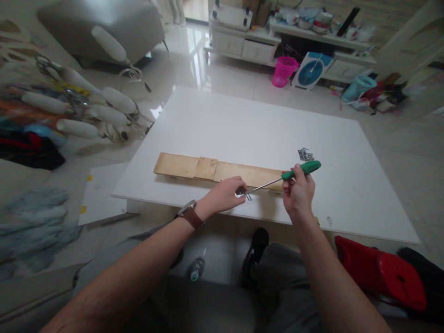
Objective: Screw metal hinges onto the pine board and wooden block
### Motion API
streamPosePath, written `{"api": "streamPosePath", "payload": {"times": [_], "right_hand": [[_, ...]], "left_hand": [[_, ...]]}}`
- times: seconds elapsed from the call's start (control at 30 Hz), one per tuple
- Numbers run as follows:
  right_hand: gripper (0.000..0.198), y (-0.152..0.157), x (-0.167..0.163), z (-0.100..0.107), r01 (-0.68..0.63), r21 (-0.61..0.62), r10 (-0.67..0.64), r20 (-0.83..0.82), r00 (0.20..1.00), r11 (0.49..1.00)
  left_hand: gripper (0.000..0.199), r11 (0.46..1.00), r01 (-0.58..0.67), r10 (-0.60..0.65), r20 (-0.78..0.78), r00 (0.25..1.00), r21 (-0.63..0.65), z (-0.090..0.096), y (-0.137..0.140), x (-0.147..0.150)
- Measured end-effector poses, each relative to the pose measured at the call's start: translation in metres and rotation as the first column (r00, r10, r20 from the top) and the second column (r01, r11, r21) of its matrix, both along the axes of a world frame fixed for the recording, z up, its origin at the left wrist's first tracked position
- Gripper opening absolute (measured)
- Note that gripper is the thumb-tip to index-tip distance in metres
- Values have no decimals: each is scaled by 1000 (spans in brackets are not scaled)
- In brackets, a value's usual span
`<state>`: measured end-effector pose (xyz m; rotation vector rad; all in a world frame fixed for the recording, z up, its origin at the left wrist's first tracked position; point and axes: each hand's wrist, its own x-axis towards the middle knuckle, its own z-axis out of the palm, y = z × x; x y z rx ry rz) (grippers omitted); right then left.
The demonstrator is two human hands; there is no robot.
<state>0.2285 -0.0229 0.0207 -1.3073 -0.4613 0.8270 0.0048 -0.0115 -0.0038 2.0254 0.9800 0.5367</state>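
Observation:
My right hand point(300, 192) is closed around a screwdriver with a green handle point(308, 167) and a long metal shaft point(265, 185). Its tip points left, reaching a small metal bracket point(248, 196) at the fingertips of my left hand point(227, 194). That left hand, with a watch point(190, 214) on its wrist, pinches the bracket just in front of the wooden board; its exact shape is partly hidden by the fingers. The long wooden board point(180, 165) lies on the white tabletop point(236, 120), with a short wood piece point(207, 168) across it.
More metal brackets point(305, 154) lie in a small pile beyond my right hand. On the floor stand a clear bottle point(196, 269) by my feet and a red plastic stool point(381, 273) at the right. A pink basket point(284, 71) and a blue fan point(311, 70) are at the back.

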Motion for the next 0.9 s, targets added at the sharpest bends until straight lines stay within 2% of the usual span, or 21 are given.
{"api": "streamPosePath", "payload": {"times": [0.13,0.2,0.27,0.37,0.5,0.63,0.77,0.9], "right_hand": [[46,1,3,3,42,-16,-43,-74,996,999],[43,2,4,3,49,-33,-53,-119,991,998],[40,2,4,4,49,-50,-56,-154,987,998],[39,2,3,4,43,-61,-53,-176,983,997],[38,1,3,3,32,-54,-41,-177,983,998],[34,0,3,4,25,-58,-35,-179,983,998],[32,0,2,5,26,-60,-37,-183,982,998],[26,0,1,6,25,-69,-38,-187,982,997]], "left_hand": [[25,983,-182,184,84,979,-29,1,19,-18],[24,945,-324,328,94,940,-51,0,28,-26],[25,921,-380,386,63,920,-85,-3,34,-32],[37,921,-377,381,21,924,-99,-7,37,-34],[46,939,-344,343,-65,937,5,-9,33,-32],[40,946,-310,321,-143,936,93,-9,31,-32],[27,950,-292,307,-164,938,106,-11,31,-35],[25,949,-290,306,-146,941,123,-14,30,-36]]}}
